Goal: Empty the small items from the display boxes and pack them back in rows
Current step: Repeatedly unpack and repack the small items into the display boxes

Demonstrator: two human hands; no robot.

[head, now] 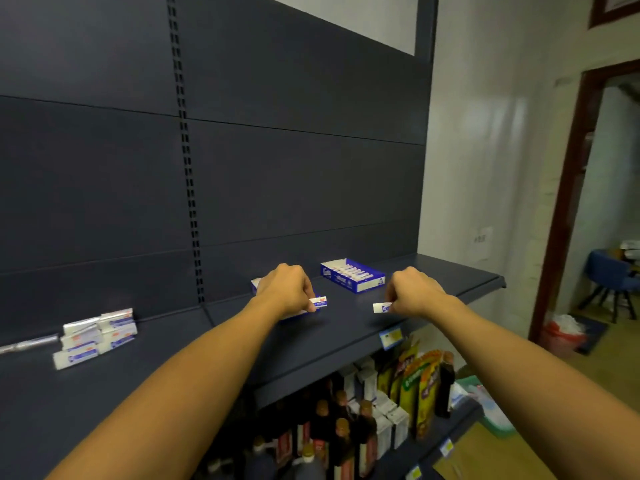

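Evidently light, stiff little packets — easy to pinch by short ends, likely slippery in wrapper. Left hand (pixel 285 289) pinching one small packet (pixel 319 302) over near display box (pixel 294 315), mid-shelf. Right hand (pixel 415 294) pinching second packet (pixel 381 308) just above shelf (pixel 346 341) front edge. Both arms outstretched, knuckles up, fingers curled down. Filled box (pixel 353 276) toward back edge — loose pile (pixel 98 336) at left end.
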